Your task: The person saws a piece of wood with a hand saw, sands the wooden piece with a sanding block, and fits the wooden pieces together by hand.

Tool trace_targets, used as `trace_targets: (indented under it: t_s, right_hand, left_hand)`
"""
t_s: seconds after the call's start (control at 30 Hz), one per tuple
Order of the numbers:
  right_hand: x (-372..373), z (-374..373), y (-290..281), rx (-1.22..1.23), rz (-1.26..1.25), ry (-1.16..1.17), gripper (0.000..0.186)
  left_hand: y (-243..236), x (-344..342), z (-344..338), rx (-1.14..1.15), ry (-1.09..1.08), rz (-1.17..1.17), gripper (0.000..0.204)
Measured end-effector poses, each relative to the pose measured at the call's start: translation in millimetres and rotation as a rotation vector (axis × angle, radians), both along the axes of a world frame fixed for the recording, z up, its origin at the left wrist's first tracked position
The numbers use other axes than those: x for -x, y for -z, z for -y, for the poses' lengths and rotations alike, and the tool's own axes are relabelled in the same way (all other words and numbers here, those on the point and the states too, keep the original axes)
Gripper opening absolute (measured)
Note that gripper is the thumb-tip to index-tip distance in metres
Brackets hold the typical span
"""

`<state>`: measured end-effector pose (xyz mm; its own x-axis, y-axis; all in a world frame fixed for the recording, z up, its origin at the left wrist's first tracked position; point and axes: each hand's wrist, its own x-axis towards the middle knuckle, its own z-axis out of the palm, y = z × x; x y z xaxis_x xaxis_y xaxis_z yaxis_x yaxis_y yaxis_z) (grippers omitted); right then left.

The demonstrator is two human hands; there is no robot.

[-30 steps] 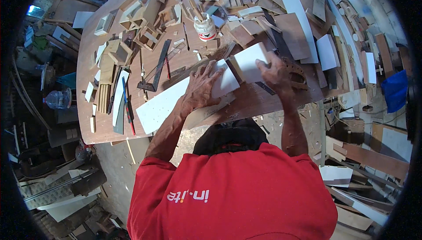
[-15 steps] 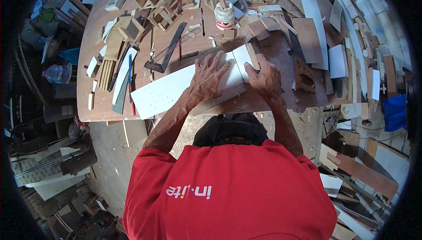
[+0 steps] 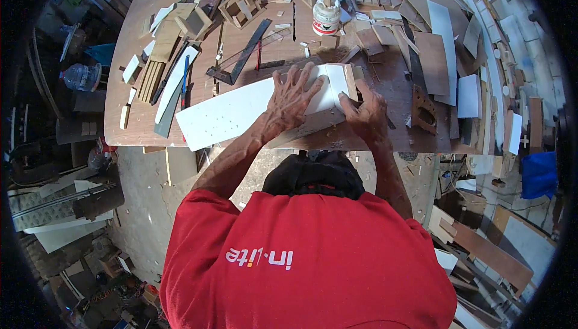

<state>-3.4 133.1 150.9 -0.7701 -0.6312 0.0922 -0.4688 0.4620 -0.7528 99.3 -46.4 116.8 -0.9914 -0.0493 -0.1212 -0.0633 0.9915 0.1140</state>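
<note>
A long white board (image 3: 226,115) lies slantwise near the table's front edge, its left part dotted with small dark specks. My left hand (image 3: 292,97) rests flat on it with fingers spread, pressing near its right end. At that end sits a short white-faced piece (image 3: 338,79) with a bare wooden edge along its right side. My right hand (image 3: 366,112) grips this piece, thumb on the white face and fingers round the wooden edge. The fingertips beyond the edge are partly hidden.
Beyond the board lie a framing square (image 3: 241,58), a white glue tub (image 3: 326,17) and wooden box frames (image 3: 241,9). A handsaw (image 3: 424,111) lies to the right, near stacked offcuts (image 3: 430,58). Blue and red pencils (image 3: 185,79) lie at left.
The dark line between the long board and the short piece has faded, and the wooden edge shows more plainly. My right hand has shifted slightly along that edge; my left stays on the board.
</note>
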Motion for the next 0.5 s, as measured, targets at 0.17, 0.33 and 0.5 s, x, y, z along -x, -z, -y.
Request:
trace_targets:
  t_s: [0.17, 0.33, 0.5]
  right_hand:
    - [-8, -3, 12, 0.094, -0.084, 0.005, 0.026]
    - [-14, -6, 26, 0.206, -0.112, 0.005, 0.029]
    - [-18, -4, 21, 0.215, -0.078, 0.022, 0.031]
  left_hand:
    - [11, -3, 2, 0.121, 0.021, -0.157, 0.102]
    - [17, -6, 4, 0.126, 0.027, -0.191, 0.092]
    - [22, -6, 5, 0.139, 0.043, -0.187, 0.088]
